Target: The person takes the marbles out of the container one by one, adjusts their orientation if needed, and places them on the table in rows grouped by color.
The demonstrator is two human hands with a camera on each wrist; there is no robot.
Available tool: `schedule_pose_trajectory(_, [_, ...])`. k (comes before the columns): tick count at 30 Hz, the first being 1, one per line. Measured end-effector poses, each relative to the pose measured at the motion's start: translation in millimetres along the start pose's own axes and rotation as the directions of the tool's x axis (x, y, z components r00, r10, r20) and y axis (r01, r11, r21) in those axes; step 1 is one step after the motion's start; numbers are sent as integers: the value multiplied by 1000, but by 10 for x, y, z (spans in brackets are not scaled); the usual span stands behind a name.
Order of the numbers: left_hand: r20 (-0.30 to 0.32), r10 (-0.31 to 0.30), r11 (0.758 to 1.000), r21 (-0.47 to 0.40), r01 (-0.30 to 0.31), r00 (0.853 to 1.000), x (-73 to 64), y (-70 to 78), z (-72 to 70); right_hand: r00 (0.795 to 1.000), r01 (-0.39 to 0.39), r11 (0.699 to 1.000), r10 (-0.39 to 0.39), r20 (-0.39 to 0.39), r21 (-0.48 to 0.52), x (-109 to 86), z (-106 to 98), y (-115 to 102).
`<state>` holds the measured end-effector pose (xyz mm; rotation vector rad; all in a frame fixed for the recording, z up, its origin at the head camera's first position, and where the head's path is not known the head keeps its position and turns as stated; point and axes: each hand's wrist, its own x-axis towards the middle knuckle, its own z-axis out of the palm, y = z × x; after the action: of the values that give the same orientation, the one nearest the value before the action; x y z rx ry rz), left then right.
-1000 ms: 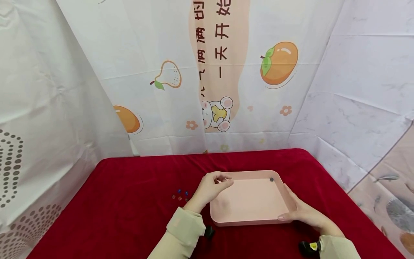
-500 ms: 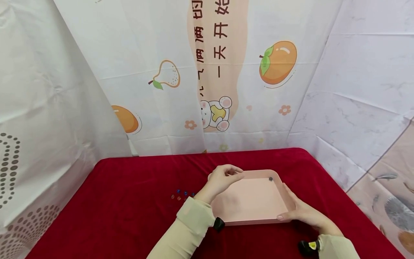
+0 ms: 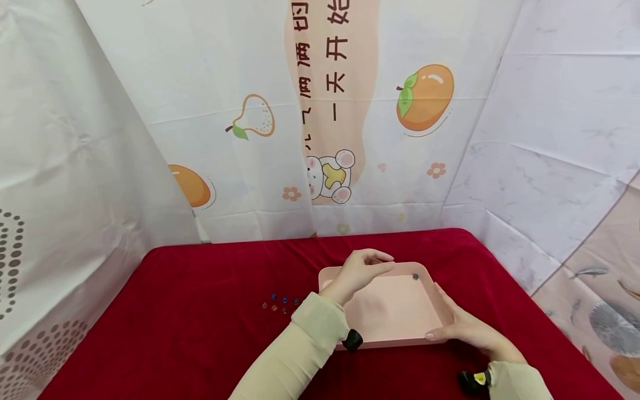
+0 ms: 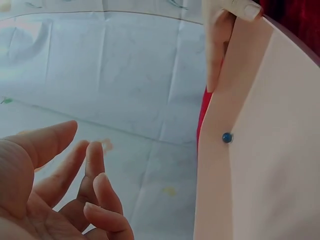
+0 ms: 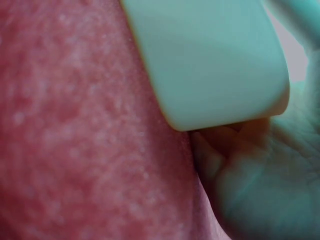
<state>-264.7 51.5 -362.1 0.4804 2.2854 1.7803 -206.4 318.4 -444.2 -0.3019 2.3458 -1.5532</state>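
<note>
A shallow pink tray [image 3: 400,311] lies on the red cloth. Inside it, by the far right corner, sits one small round blue bead [image 4: 227,137], a dark dot in the head view. My left hand [image 3: 357,273] hovers over the tray's far left part, thumb apart from the loosely bent fingers. Nothing shows between them in the left wrist view. My right hand [image 3: 467,326] grips the tray's right end, thumb at the near corner and fingers along the outer side. The right wrist view shows the tray's corner [image 5: 215,75] against the palm.
Several small beads [image 3: 284,300], blue and reddish, lie on the red cloth [image 3: 200,333] left of the tray; my left sleeve [image 3: 305,339] partly covers that area. Printed curtains [image 3: 225,183] hang behind the table and at both sides.
My left hand has moved right and farther back over the tray. More beads left of the tray have come into view. The right hand keeps its grip; the bead inside stays put.
</note>
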Motion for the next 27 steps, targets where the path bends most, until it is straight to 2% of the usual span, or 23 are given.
schedule_pose_trajectory(14, [29, -39, 996, -83, 41, 999, 287, -157, 250, 1000, 14, 1000, -14, -1, -2, 10, 4, 24])
schedule_pose_trajectory(21, [5, -59, 998, -38, 59, 998, 364, -253, 319, 1000, 10, 1000, -10, 6, -8, 0, 23, 24])
schedule_pose_trajectory(27, [-18, -35, 999, 4, 36, 999, 453, -307, 406, 1000, 11, 1000, -11, -6, -3, -3, -10, 13])
